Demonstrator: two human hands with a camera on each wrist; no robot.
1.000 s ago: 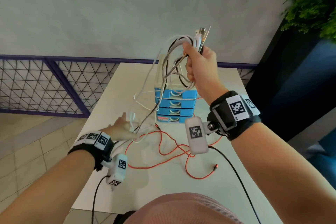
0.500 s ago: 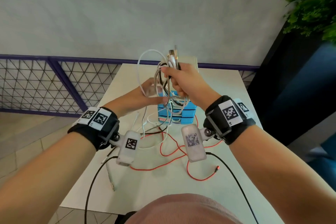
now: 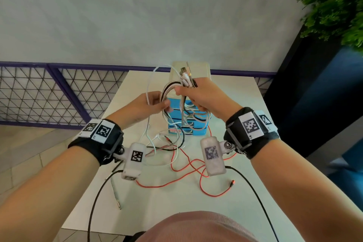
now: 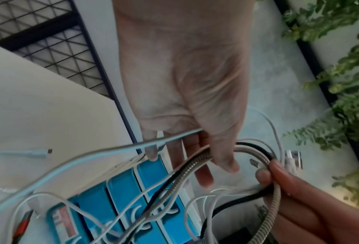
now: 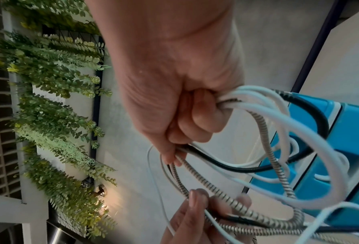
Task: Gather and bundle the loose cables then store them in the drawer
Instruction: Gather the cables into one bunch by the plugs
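Observation:
My right hand (image 3: pixel 202 94) grips a looped bundle of white, black and braided cables (image 3: pixel 170 89) in its fist, plugs sticking up, just above the blue drawer unit (image 3: pixel 198 133). My left hand (image 3: pixel 147 104) pinches hanging strands of the same bundle beside it. In the left wrist view the left hand (image 4: pixel 185 82) has its thumb over a braided cable (image 4: pixel 187 168) and a white one. The right wrist view shows the right hand (image 5: pixel 170 85) closed round the cables (image 5: pixel 266 112). A red cable (image 3: pixel 232 182) lies loose on the table. All drawers look closed.
The white table (image 3: pixel 243 108) holds the trailing cable ends and a braided metal cable (image 3: pixel 115 190) near its left edge. A purple mesh railing (image 3: pixel 59 94) runs behind on the left. A dark planter with a green plant (image 3: pixel 337 6) stands at the right.
My right hand came down with the bundle from high above the drawers. My left hand rose from the table and took hold of the hanging strands.

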